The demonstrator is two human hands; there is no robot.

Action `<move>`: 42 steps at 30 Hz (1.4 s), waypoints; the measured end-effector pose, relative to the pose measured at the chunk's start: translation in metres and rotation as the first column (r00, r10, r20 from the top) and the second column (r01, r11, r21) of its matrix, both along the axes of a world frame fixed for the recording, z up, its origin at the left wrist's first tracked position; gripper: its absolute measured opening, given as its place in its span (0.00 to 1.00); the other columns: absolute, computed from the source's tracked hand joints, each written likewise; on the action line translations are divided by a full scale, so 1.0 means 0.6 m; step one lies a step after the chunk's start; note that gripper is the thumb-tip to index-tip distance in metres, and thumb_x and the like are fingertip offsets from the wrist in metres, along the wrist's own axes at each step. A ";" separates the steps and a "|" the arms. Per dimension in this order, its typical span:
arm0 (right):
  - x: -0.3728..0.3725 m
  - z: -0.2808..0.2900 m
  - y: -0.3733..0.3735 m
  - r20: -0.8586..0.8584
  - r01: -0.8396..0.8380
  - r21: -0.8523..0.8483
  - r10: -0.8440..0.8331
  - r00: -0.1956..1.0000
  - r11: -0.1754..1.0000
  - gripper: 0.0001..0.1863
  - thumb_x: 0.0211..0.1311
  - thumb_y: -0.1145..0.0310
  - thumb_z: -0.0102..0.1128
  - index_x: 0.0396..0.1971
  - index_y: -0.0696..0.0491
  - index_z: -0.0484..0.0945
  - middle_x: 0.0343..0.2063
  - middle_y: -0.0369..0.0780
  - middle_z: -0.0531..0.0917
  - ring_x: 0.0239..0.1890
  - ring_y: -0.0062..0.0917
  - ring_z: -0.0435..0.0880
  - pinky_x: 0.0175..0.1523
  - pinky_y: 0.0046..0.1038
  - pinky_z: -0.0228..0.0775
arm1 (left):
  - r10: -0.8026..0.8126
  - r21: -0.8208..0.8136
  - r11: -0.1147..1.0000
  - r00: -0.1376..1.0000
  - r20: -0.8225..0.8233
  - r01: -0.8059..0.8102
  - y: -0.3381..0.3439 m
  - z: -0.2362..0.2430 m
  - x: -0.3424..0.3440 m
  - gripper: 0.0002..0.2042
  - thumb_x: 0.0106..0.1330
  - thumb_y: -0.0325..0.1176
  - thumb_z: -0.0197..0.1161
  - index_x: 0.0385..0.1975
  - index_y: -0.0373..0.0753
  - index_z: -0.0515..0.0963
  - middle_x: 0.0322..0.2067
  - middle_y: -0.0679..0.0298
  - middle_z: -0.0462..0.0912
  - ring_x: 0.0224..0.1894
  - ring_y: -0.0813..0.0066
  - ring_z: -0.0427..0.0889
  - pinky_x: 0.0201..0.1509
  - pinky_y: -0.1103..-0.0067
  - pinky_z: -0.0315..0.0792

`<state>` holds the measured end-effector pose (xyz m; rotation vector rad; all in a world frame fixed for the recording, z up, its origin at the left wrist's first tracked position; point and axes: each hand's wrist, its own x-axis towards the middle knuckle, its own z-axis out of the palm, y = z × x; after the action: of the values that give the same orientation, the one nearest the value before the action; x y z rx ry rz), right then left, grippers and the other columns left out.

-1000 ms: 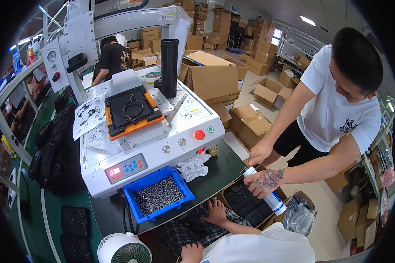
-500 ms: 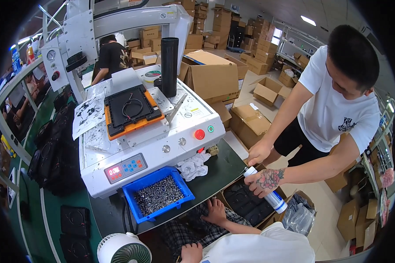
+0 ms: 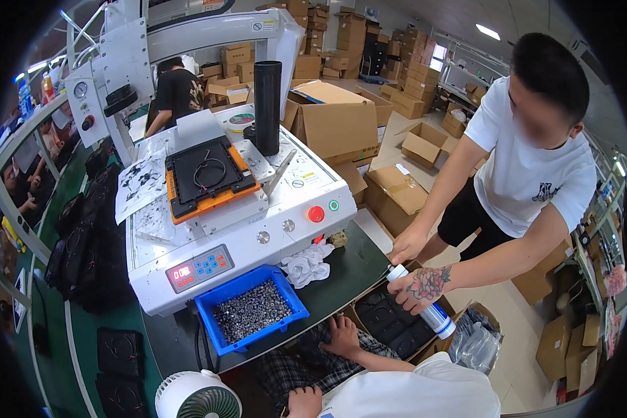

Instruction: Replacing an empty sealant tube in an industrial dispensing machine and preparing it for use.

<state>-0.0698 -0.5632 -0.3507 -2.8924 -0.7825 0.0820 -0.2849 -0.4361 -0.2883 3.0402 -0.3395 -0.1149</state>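
At the bottom, my right hand [image 3: 340, 340] rests open on dark plaid cloth over my legs [image 3: 285, 366], fingers apart. My left hand [image 3: 304, 401] lies open on the same cloth, partly cut off by the lower edge. Neither holds anything. Above them, a blue bin [image 3: 296, 306] of small metal parts sits on a dark tabletop [image 3: 334, 285] below a white machine [image 3: 244, 258] with an orange fixture [image 3: 247, 164] and a black plate [image 3: 195, 191]. To my right, a co-worker [image 3: 529, 174] grips a white-and-blue cartridge [image 3: 432, 317] over a carton [image 3: 376, 313] of black pieces.
A white fan [image 3: 198, 400] stands at lower left. Black cases [image 3: 83, 258] line a green bench [image 3: 42, 341]. Another person [image 3: 177, 94] works behind the machine. Cartons [image 3: 397, 202] lie on the floor, and a box of plastic bags [image 3: 474, 341] is at lower right.
The co-worker's head and shoulders have shifted slightly left, bending over the cartridge. My two hands have stayed in place.
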 end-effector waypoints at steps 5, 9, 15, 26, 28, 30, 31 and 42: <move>0.000 0.001 -0.001 0.002 -0.002 0.005 0.002 1.000 1.000 0.51 0.36 0.42 0.70 0.61 0.52 0.62 0.51 0.50 0.69 0.58 0.44 0.65 0.61 0.41 0.58 | -0.004 -0.004 1.000 0.997 -0.076 0.003 0.000 0.006 0.002 0.16 0.58 0.36 0.54 0.46 0.43 0.78 0.30 0.60 0.82 0.30 0.61 0.82 0.29 0.67 0.73; -0.001 0.003 0.000 -0.006 0.002 0.007 -0.002 1.000 1.000 0.51 0.36 0.42 0.70 0.62 0.52 0.62 0.51 0.49 0.69 0.57 0.44 0.65 0.61 0.41 0.58 | 0.001 -0.013 1.000 0.994 -0.111 -0.002 0.000 0.010 0.003 0.16 0.59 0.36 0.54 0.47 0.43 0.78 0.31 0.59 0.82 0.31 0.59 0.82 0.31 0.66 0.74; -0.001 0.007 0.001 0.001 -0.005 0.002 0.005 1.000 1.000 0.51 0.37 0.41 0.70 0.62 0.52 0.62 0.51 0.50 0.69 0.57 0.44 0.65 0.60 0.41 0.59 | 0.010 -0.016 1.000 0.989 -0.147 -0.012 0.000 0.004 0.004 0.16 0.61 0.36 0.53 0.48 0.42 0.77 0.33 0.57 0.82 0.33 0.57 0.83 0.32 0.65 0.74; -0.002 0.005 0.000 0.024 -0.012 0.014 0.012 1.000 1.000 0.52 0.36 0.41 0.70 0.62 0.53 0.62 0.50 0.50 0.69 0.56 0.44 0.66 0.60 0.41 0.60 | 0.006 -0.030 1.000 0.987 -0.162 -0.011 0.000 0.010 0.002 0.17 0.61 0.37 0.53 0.49 0.42 0.77 0.33 0.57 0.82 0.34 0.57 0.82 0.33 0.65 0.74; -0.003 0.005 0.000 0.028 -0.013 0.014 0.012 1.000 1.000 0.52 0.36 0.42 0.71 0.62 0.53 0.62 0.50 0.50 0.69 0.56 0.44 0.66 0.59 0.41 0.60 | 0.005 -0.028 1.000 0.987 -0.160 -0.010 0.000 0.008 0.002 0.17 0.60 0.37 0.53 0.48 0.42 0.77 0.33 0.57 0.82 0.34 0.57 0.82 0.33 0.65 0.74; -0.003 0.006 -0.001 0.032 -0.011 0.014 0.011 0.999 1.000 0.52 0.36 0.42 0.71 0.62 0.53 0.62 0.50 0.50 0.69 0.56 0.45 0.66 0.59 0.42 0.60 | 0.003 -0.026 1.000 0.987 -0.158 -0.007 0.000 0.006 0.002 0.17 0.60 0.37 0.53 0.48 0.42 0.77 0.33 0.57 0.82 0.34 0.58 0.82 0.33 0.66 0.74; -0.003 0.005 -0.002 0.032 -0.009 0.016 0.009 0.999 1.000 0.52 0.36 0.42 0.71 0.62 0.53 0.62 0.50 0.50 0.69 0.56 0.45 0.66 0.59 0.42 0.60 | -0.001 -0.027 1.000 0.990 -0.139 -0.003 0.000 0.004 0.003 0.17 0.60 0.37 0.53 0.48 0.43 0.77 0.32 0.58 0.82 0.33 0.58 0.82 0.32 0.66 0.74; 0.001 0.000 0.000 0.024 -0.005 0.030 0.004 1.000 1.000 0.51 0.35 0.42 0.71 0.61 0.52 0.62 0.52 0.49 0.69 0.57 0.44 0.66 0.60 0.42 0.59 | 0.002 -0.011 1.000 0.997 -0.078 -0.003 0.002 -0.003 0.003 0.16 0.60 0.37 0.54 0.46 0.44 0.78 0.30 0.60 0.82 0.31 0.60 0.83 0.30 0.66 0.74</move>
<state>-0.0693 -0.5633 -0.3507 -2.8687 -0.7875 0.0362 -0.2833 -0.4351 -0.2904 3.0147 -0.3298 -0.2298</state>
